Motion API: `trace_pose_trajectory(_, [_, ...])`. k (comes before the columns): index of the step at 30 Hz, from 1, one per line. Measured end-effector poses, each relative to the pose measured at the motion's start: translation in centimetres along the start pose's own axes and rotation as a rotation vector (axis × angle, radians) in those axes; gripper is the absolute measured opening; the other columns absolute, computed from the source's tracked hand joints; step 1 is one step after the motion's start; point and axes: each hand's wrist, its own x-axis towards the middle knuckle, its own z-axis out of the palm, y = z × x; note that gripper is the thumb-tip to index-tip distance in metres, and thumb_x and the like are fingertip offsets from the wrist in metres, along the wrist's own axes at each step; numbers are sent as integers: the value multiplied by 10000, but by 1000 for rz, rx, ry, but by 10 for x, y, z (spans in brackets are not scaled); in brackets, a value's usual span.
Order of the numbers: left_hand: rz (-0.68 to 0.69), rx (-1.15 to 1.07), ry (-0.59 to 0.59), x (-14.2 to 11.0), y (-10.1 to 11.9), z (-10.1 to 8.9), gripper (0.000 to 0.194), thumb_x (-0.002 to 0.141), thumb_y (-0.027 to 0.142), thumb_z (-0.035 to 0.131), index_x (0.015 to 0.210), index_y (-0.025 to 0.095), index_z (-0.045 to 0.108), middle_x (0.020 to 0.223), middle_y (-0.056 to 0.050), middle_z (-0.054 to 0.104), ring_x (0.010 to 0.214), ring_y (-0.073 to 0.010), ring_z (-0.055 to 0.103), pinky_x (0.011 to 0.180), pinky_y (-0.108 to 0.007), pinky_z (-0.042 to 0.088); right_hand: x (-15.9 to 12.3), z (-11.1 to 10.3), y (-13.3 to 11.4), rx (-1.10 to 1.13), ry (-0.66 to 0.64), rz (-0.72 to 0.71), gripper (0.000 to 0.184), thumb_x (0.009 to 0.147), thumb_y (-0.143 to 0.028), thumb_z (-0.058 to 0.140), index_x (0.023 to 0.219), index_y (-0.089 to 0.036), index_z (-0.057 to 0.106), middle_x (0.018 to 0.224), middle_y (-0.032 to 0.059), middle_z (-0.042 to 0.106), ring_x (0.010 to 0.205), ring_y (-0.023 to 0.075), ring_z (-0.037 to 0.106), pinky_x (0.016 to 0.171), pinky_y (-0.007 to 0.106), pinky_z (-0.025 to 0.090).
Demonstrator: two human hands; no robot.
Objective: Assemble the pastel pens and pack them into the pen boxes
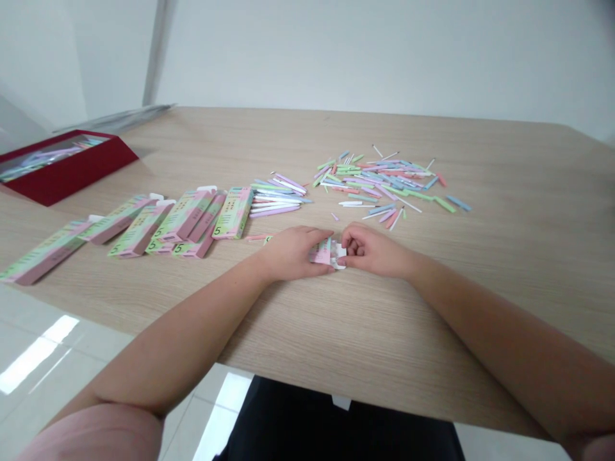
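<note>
A small pink and green cardboard box (321,252) lies flat on the table in front of me. My left hand (294,253) covers most of it, with the thumb and fingers closed round its sides. At its right end a white flap (341,251) stands out, and my right hand (373,248) pinches there with curled fingers. What is inside the box cannot be made out. Just to the left, a bundle of pastel pens (278,197) lies beside a printed box (233,212) marked 5.
Several similar boxes (139,229) lie in a row at left, some stacked, some with white flaps out. Loose pen parts and caps (384,176) are scattered beyond my right hand. A dark red tray (81,163) holding pens stands at far left. The table's front edge runs close to my body.
</note>
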Motion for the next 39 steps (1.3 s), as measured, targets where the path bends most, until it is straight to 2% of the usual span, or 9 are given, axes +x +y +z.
trace_pose_trajectory(8, [30, -36, -10, 3, 2, -1, 679, 867, 550, 723, 1420, 194, 557, 1258, -138, 706, 1142, -298, 679, 974, -394, 511, 3, 18, -17, -293, 195, -21, 290, 827, -306, 788, 1016, -221, 584, 877, 8, 610, 725, 164, 557, 663, 300, 402])
trace_pose_trajectory(11, [30, -35, -3, 2, 1, 0, 712, 870, 554, 718, 1456, 198, 526, 1266, -137, 704, 1137, -295, 683, 959, -389, 516, 2, 18, -19, -253, 184, 40, 372, 805, -323, 810, 1082, -212, 587, 817, -8, 613, 694, 167, 564, 642, 300, 397])
trace_pose_trajectory(15, [7, -20, 4, 1, -1, 1, 731, 866, 564, 711, 1468, 198, 515, 1275, -139, 703, 1152, -306, 683, 974, -401, 515, 2, 12, -13, -175, 125, 58, 266, 861, -353, 756, 1058, -215, 645, 730, -30, 601, 619, 147, 548, 591, 291, 382])
trace_pose_trajectory(22, [-26, -1, 1, 1, 0, 0, 768, 864, 573, 715, 1481, 164, 510, 1309, -147, 690, 1176, -313, 672, 989, -408, 514, 2, 12, -9, -178, 179, 33, 198, 918, -353, 692, 1074, -231, 694, 735, -21, 626, 626, 147, 565, 582, 293, 395])
trace_pose_trajectory(26, [-51, 15, -2, 2, 2, -1, 752, 852, 575, 723, 1446, 151, 543, 1318, -157, 686, 1184, -319, 669, 998, -412, 515, 2, 12, -12, -261, 140, -161, 197, 946, -207, 613, 1114, -227, 716, 1040, 67, 711, 932, 202, 667, 826, 348, 514])
trace_pose_trajectory(30, [-54, 15, 6, 3, 3, 0, 700, 851, 559, 727, 1408, 166, 568, 1315, -151, 690, 1187, -320, 667, 1007, -423, 514, 1, 13, -15, -294, 67, -300, 290, 955, -121, 536, 1170, -235, 692, 1249, 101, 681, 1225, 241, 608, 1068, 425, 472])
trace_pose_trajectory(33, [-40, 3, 6, 3, 2, 0, 678, 857, 558, 721, 1395, 173, 575, 1285, -141, 703, 1164, -310, 677, 988, -411, 520, -1, 14, -15, -261, 115, -273, 297, 920, -105, 569, 1174, -226, 667, 1229, 105, 668, 1168, 238, 626, 1010, 408, 506])
trace_pose_trajectory(36, [-46, 8, 1, 3, 3, 0, 712, 861, 576, 714, 1424, 170, 553, 1274, -140, 708, 1157, -309, 682, 978, -405, 526, 0, 14, -13, -241, 180, -205, 184, 887, -125, 626, 1047, -207, 662, 1101, 86, 654, 939, 202, 650, 824, 344, 533])
trace_pose_trajectory(39, [-53, 21, 13, 2, 4, 1, 766, 852, 602, 719, 1443, 150, 540, 1332, -159, 684, 1206, -321, 663, 1022, -426, 513, 3, 15, -13, -287, 144, -181, 65, 896, -156, 646, 920, -212, 671, 973, 60, 654, 850, 196, 628, 766, 336, 505])
